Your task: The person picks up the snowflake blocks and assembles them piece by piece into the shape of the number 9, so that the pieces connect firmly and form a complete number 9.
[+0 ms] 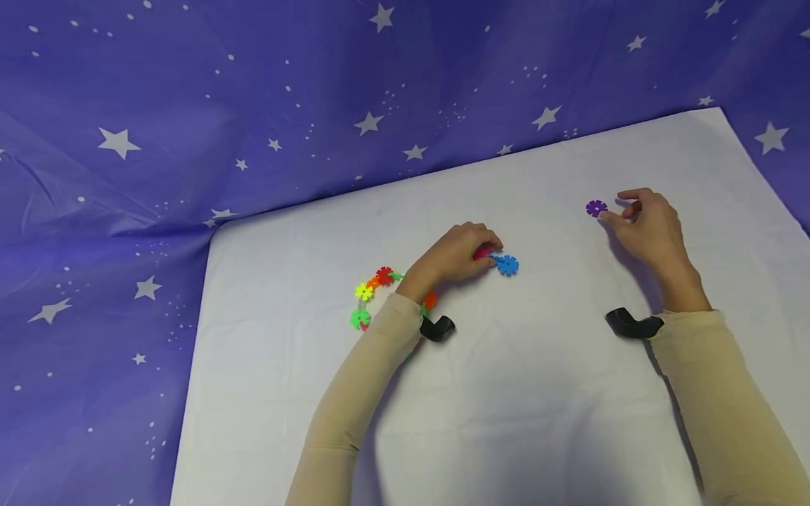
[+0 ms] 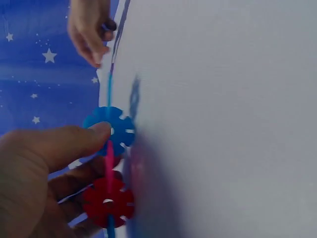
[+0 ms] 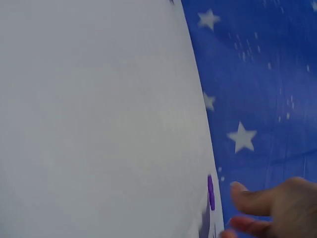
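Note:
My left hand (image 1: 458,253) pinches a blue notched plastic disc (image 2: 124,124) between thumb and fingers. Slotted into it are a pink disc seen edge-on (image 2: 110,166) and a light blue disc (image 1: 508,265). A red disc (image 2: 96,201) hangs on below the pink one. More of the discs form a curved chain beside the left forearm, among them a yellow disc (image 1: 363,292) and a green disc (image 1: 359,318); the forearm hides part of it. At the far right, my right hand (image 1: 652,228) is beside a purple notched disc (image 1: 596,209), fingers apart and not closed round it.
A white cloth (image 1: 538,422) covers the table. Behind it and at the left hangs a blue star-patterned cloth (image 1: 329,91). Black wrist mounts (image 1: 438,328) stick out from both sleeves.

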{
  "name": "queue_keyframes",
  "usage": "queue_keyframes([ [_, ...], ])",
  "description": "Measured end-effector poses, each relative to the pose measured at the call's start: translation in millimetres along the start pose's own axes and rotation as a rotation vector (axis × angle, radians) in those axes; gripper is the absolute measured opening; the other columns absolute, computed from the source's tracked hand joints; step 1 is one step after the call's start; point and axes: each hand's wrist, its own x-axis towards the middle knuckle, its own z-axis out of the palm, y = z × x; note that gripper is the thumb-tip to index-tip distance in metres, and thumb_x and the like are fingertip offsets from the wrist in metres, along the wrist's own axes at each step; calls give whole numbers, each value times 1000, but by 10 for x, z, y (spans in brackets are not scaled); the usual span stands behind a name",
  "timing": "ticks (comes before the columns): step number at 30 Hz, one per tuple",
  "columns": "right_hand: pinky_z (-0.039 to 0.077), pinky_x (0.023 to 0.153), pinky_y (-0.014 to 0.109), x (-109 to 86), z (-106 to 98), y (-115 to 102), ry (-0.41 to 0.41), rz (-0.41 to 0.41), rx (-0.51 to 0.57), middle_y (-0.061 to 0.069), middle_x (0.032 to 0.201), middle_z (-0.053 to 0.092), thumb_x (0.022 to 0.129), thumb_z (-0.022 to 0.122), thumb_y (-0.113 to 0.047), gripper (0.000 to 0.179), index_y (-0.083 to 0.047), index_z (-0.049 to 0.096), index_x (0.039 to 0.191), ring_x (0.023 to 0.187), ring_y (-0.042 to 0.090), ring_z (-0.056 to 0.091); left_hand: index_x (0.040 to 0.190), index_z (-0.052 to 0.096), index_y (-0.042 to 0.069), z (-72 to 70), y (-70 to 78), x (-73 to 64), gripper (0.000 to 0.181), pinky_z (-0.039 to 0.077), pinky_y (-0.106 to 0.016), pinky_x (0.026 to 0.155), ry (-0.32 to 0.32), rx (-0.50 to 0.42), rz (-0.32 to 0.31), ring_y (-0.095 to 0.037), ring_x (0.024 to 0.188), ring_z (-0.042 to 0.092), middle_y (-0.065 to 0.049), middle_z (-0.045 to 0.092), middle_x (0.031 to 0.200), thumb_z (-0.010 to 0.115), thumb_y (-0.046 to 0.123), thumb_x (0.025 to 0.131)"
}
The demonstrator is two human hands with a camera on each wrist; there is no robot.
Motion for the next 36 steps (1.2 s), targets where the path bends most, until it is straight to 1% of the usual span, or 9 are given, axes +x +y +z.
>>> queue_keyframes([
  [2,33,80,47,62,-5,37,-39,31,-57,25,105,49,96,60,-30,54,4,49,137,94,38,45,128,63,17,-23,44,-14,36,36,-33,100,-25,35,-11,-16,113,52,0,61,121,65,26,93],
  [4,32,80,51,107,4,44,-60,43,-105,26,109,48,97,59,-32,56,3,48,138,97,42,44,133,59,17,-41,95,-28,43,34,-34,100,-42,54,-25,-16,114,49,0,59,124,67,28,92],
  [10,30,72,45,162,-9,47,-61,63,-144,24,106,47,96,58,-30,45,3,55,126,94,40,44,136,57,21,-40,238,-22,58,24,-43,106,-40,86,-62,-16,116,47,2,57,123,75,41,85],
  [13,31,73,45,175,-32,48,-67,72,-131,25,106,47,96,57,-35,51,4,52,130,94,41,44,136,57,23,-7,269,-12,60,21,-45,106,-31,67,-84,-15,114,48,2,57,122,76,43,83],
  [17,33,73,49,202,-24,5,-87,38,-145,26,110,48,96,56,-42,59,-1,49,137,95,42,46,135,59,23,39,254,-18,57,24,-43,104,-17,17,-96,-15,112,49,2,58,119,76,42,84],
  [23,33,72,47,214,21,-2,-160,-2,-151,25,106,49,95,61,-37,49,4,52,120,93,41,47,129,64,21,143,174,-33,48,32,-35,93,15,-71,-45,-15,110,50,1,62,117,75,38,86],
  [28,34,69,37,65,94,-76,-218,-86,-69,17,90,52,94,65,-29,37,3,51,106,80,30,48,126,67,22,210,124,-46,43,31,-32,92,42,-96,-60,-13,109,50,3,63,115,76,37,86],
  [32,39,65,27,-139,214,-245,-347,-216,2,9,80,58,95,65,-23,24,-2,56,91,72,18,51,124,68,22,213,115,-48,41,31,-33,91,58,-98,-65,-13,108,51,4,63,113,75,37,86],
  [36,41,62,23,-269,363,-387,-452,-354,49,3,74,58,96,64,-24,20,-7,57,89,67,11,51,123,69,21,191,127,-50,40,31,-33,90,70,-98,-68,-14,106,52,3,64,111,74,37,87],
])
